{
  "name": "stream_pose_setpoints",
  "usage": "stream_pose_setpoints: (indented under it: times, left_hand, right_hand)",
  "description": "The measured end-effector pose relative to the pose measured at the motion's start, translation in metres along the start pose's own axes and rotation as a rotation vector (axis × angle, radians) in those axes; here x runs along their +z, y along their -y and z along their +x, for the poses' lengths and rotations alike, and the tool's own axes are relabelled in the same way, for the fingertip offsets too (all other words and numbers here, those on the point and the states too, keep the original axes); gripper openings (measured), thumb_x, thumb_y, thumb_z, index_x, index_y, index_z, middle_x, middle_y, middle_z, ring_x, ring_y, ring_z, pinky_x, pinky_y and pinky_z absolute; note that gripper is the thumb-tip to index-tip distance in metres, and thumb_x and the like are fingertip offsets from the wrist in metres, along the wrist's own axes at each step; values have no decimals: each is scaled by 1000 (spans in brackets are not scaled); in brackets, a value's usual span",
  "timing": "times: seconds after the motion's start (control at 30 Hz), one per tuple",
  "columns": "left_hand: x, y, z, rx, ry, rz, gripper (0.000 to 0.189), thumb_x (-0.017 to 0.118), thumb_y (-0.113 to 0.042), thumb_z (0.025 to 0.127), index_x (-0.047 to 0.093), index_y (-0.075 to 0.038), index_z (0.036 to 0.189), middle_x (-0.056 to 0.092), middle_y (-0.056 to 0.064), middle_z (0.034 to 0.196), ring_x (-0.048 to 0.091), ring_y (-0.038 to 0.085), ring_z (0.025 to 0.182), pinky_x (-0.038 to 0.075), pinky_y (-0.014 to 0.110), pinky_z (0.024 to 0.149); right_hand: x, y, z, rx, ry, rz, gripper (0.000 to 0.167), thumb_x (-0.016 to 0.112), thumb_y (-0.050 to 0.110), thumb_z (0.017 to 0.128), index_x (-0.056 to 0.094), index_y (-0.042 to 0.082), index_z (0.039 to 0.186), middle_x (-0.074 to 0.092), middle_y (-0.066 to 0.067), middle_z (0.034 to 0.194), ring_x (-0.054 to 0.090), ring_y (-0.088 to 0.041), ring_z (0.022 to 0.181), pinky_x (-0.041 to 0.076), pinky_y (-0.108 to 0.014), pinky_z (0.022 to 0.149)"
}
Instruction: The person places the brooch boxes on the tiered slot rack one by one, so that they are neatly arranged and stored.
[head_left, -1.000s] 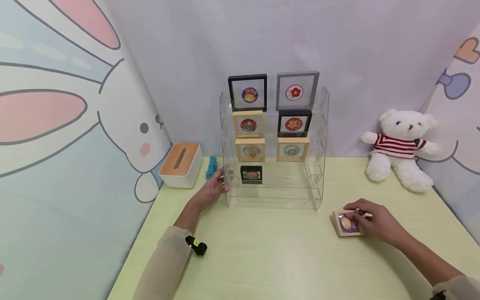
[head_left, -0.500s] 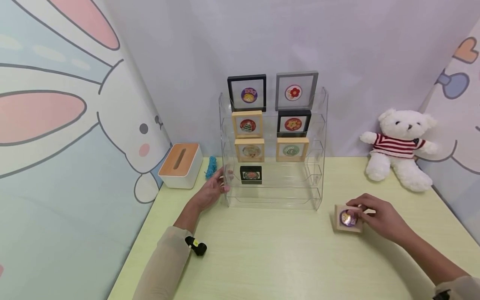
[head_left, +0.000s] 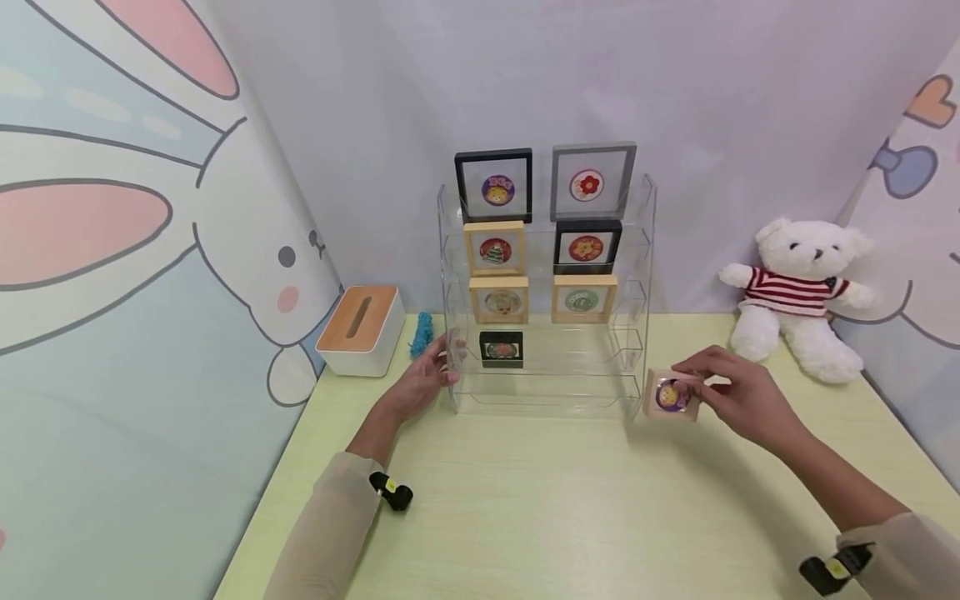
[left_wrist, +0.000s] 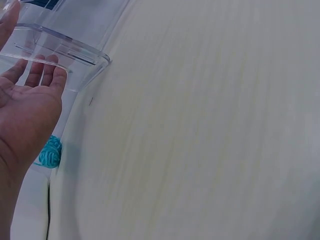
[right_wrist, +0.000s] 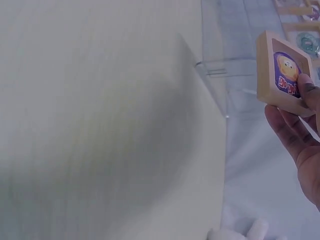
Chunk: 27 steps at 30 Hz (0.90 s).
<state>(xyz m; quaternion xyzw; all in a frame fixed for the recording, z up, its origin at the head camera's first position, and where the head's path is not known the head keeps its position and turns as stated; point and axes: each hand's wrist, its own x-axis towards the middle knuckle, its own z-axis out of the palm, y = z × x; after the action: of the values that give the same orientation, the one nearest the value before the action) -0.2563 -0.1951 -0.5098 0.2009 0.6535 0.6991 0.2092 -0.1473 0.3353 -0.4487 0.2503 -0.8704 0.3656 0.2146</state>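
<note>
My right hand point(head_left: 742, 396) pinches a small light-wood picture frame point(head_left: 663, 408) between thumb and fingers, raised over the table just right of the clear acrylic display rack point(head_left: 547, 385). In the right wrist view the frame point(right_wrist: 267, 75) is tilted, its purple round bear badge facing out and the thumb on its front. My left hand point(head_left: 420, 385) holds the rack's lower left side; part of its fingers shows through the clear plastic. Black, grey and wooden frames stand in the rack's tiers, among them a small black one point(head_left: 501, 363) alone on a lower tier.
A white tissue box point(head_left: 358, 363) with a wooden lid and a blue yarn bundle point(head_left: 422, 335) lie left of the rack. A white teddy bear point(head_left: 802, 287) in a striped shirt sits at the back right. Behind the rack rises a pale wall.
My right hand has lifted the wooden frame off the table and carried it up and left to the rack's right side. The left hand has stayed where it was.
</note>
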Motion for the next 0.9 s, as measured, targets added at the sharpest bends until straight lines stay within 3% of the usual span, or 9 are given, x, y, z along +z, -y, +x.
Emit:
stream_pose_setpoints:
  times: [0.17,0.43,0.63,0.73,0.9]
  left_hand:
    - [-2,1,0,3,0,1,85,62,-11,111,13,-25,179,16,24,181,26,32,162,34,44,122]
    - [-1,2,1,9,0,-11,83,55,-2,111,14,-24,179,25,18,178,28,31,160,36,41,120]
    - [-2,2,1,11,1,-16,83,55,-2,110,14,-24,179,24,18,178,27,32,161,36,42,120]
    - [-2,3,0,2,-5,-26,85,62,-7,110,14,-23,179,24,17,177,27,31,161,37,40,119]
    - [-2,3,0,-8,-11,-38,88,67,-11,109,14,-22,179,23,18,178,27,28,159,39,37,117]
  right_hand:
    - [9,20,31,-34,-32,-14,40,86,-17,83,86,14,108,74,1,102,64,10,94,55,-8,72]
    - [36,42,74,-165,-61,-18,36,89,-14,82,84,8,110,71,-4,101,63,7,93,54,-6,74]
    - [60,49,98,-255,-91,35,41,88,-18,80,84,5,114,71,-9,104,70,-10,93,54,-6,79]
    - [70,49,104,-285,-106,-4,41,88,-18,81,83,4,115,70,-11,105,71,-19,91,55,-6,81]
    - [83,49,106,-317,-97,-142,39,85,-17,84,82,5,116,68,-12,108,69,-23,89,58,-26,70]
